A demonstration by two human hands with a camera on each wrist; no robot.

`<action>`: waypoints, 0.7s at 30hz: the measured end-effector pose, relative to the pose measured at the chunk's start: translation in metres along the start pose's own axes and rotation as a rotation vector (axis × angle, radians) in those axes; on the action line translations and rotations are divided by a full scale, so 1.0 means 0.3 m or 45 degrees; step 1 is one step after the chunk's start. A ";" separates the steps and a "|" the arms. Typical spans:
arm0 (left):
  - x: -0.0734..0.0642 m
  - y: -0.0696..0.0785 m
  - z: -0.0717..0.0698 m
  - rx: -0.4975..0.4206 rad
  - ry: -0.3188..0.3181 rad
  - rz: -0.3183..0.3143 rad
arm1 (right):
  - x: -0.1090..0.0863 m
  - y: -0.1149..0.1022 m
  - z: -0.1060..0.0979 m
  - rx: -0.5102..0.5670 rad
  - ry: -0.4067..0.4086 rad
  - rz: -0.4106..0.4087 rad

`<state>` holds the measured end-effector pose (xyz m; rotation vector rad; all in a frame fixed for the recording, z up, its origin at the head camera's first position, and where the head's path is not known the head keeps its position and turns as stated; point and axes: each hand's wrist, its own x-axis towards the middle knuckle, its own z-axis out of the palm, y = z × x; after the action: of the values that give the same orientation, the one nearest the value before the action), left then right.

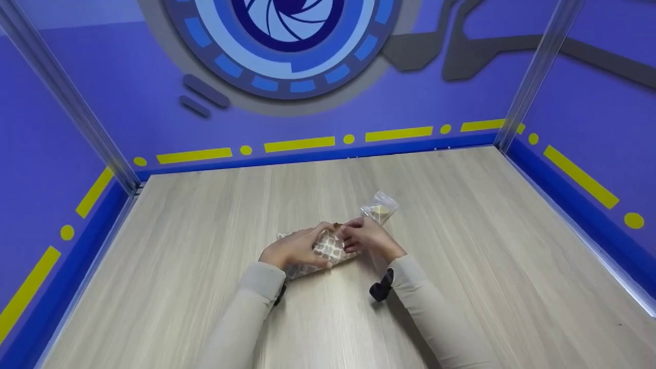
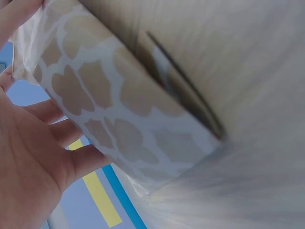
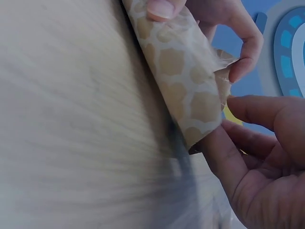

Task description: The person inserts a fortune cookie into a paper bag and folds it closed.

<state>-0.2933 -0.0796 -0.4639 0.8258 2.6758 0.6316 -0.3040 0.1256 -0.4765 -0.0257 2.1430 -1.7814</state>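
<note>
A parcel in brown-and-white giraffe-patterned wrapping paper [image 1: 329, 247] lies at the near middle of the table. My left hand [image 1: 298, 249] grips it across the top, thumb on the near side and fingers over the far side. At the parcel's right end, my right hand [image 1: 370, 237] pinches the paper's edge. In the right wrist view, its index finger [image 3: 221, 155] is against the end of the paper, with the thumb [image 3: 250, 107] by a raised flap [image 3: 224, 81]. The left wrist view shows a paper fold [image 2: 178, 86] standing out from the parcel's other end.
Just beyond my right hand, a small clear plastic bag [image 1: 381, 205] with something yellowish in it lies on the wooden tabletop [image 1: 215, 215]. Blue panels [image 1: 307, 120] with yellow marks wall the table at the back and both sides.
</note>
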 end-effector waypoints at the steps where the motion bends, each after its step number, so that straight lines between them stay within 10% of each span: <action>1: 0.000 0.000 0.000 0.005 0.002 0.001 | -0.001 -0.004 -0.001 0.022 0.007 0.000; 21: 0.003 0.004 -0.002 0.042 0.005 0.004 | -0.007 -0.027 0.037 0.111 -0.035 0.048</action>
<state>-0.2937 -0.0785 -0.4630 0.8386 2.6957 0.5918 -0.3006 0.1140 -0.4699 0.0123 2.0315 -1.8404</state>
